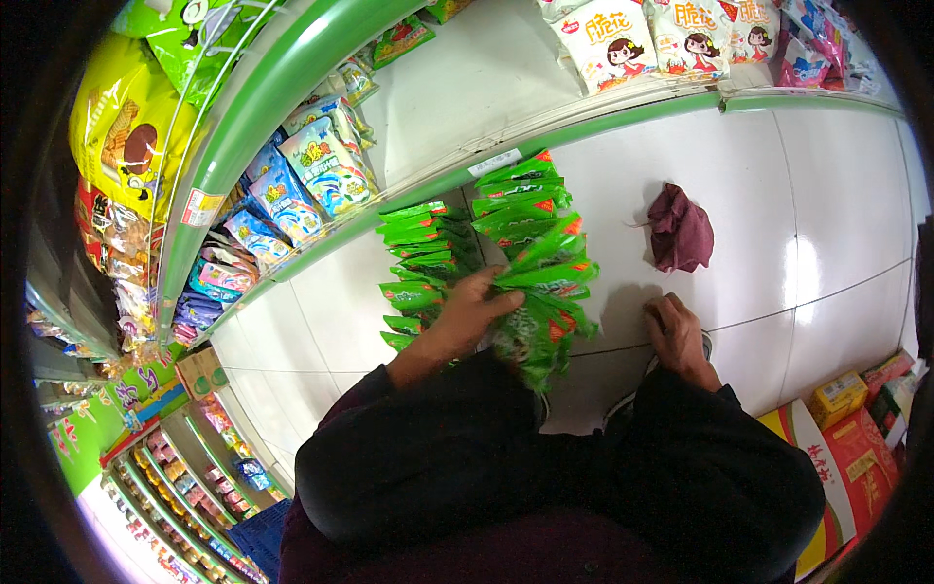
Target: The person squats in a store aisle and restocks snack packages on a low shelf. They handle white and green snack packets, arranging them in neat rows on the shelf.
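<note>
My left hand (478, 310) is closed on the edges of some green snack bags (543, 285) in the nearer part of a row on the tiled floor. The row runs from the shelf's green edge towards my feet, its bags standing close together. To the left is a second row of green snack bags (412, 274), partly hidden by my left forearm. My right hand (673, 328) hangs over the floor at the right with its fingers curled; whether they are fully closed is unclear. Beyond it lies a crumpled maroon cloth (680, 228), apart from the hand.
Ahead, a low white shelf (467, 87) with a green edge bears white snack bags (609, 44) and blue-and-white snack bags (328, 168). Large yellow bags (128, 131) fill a wire-fronted shelf above left. Red and yellow boxes (861, 452) stand at the lower right. More stocked shelving (182, 482) is at the lower left.
</note>
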The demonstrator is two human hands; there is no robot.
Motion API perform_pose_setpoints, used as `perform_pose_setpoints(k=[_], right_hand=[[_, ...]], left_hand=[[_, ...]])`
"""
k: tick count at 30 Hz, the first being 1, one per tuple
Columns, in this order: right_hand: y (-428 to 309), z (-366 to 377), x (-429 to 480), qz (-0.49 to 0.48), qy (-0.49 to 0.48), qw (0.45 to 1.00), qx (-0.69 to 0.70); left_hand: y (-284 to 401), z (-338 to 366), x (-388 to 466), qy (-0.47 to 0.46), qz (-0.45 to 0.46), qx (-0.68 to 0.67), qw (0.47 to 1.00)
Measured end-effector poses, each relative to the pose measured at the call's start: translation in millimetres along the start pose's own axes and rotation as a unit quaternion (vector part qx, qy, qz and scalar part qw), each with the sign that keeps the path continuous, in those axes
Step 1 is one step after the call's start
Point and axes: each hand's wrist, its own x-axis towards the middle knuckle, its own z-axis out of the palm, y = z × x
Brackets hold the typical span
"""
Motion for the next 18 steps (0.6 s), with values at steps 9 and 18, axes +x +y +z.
perform_pose_setpoints(k=[9, 18], right_hand=[[-5.5, -1.8, -3.1, 0.009, 0.004, 1.000, 0.012], [-7.2, -2.1, -5.2, 0.004, 0.002, 1.000, -0.008]], left_hand=[[-45.5, 28.4, 11.5, 0.106, 0.040, 0.049, 0.992], [-5.6, 12.4, -5.8, 0.087, 0.046, 0.298, 0.950]])
